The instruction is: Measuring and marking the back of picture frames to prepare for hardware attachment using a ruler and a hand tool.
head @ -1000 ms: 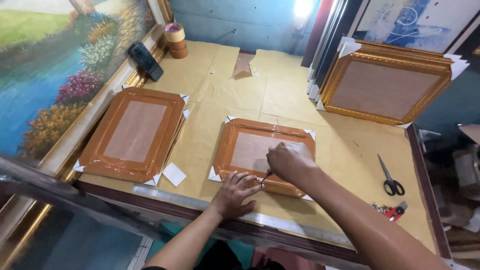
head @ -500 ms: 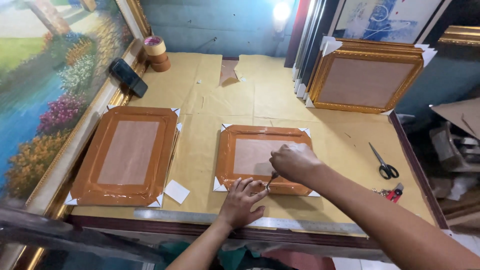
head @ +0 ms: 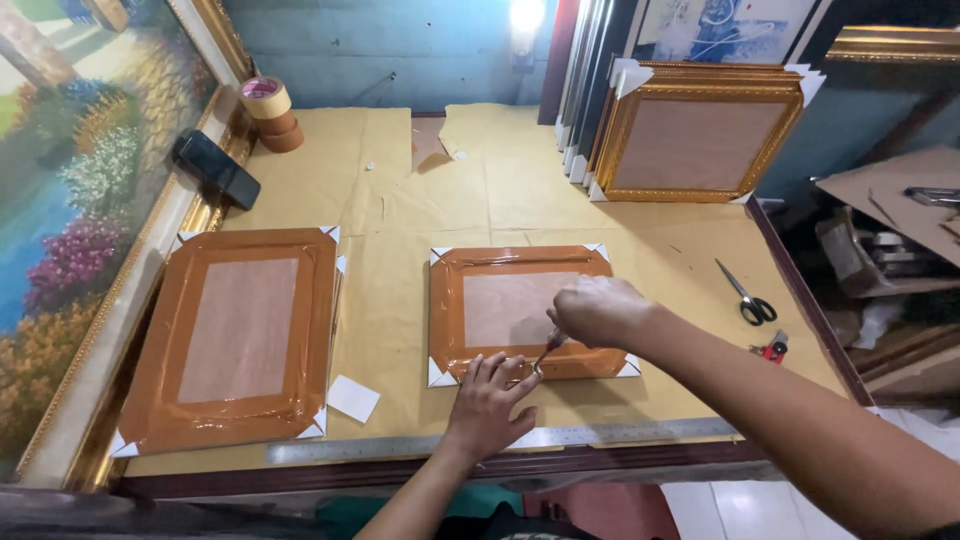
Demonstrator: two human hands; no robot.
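A small picture frame (head: 527,262) lies face down on the brown paper, its back sealed with brown tape and its corners capped in white. My right hand (head: 598,310) is closed around a thin metal tool (head: 544,355) whose tip touches the frame's near edge. My left hand (head: 489,404) rests flat, fingers spread, on that same near edge just below the tool tip.
A second taped frame (head: 240,335) lies to the left, a white card (head: 353,398) beside it. A steel ruler (head: 400,447) lies along the front edge. Scissors (head: 748,298) and a red tool (head: 770,349) sit right. Tape rolls (head: 270,112), a black device (head: 215,169) and stacked gold frames (head: 695,140) stand at the back.
The view has shifted slightly. Both hands stay at the frame's near edge, the right hand still working the tool there.
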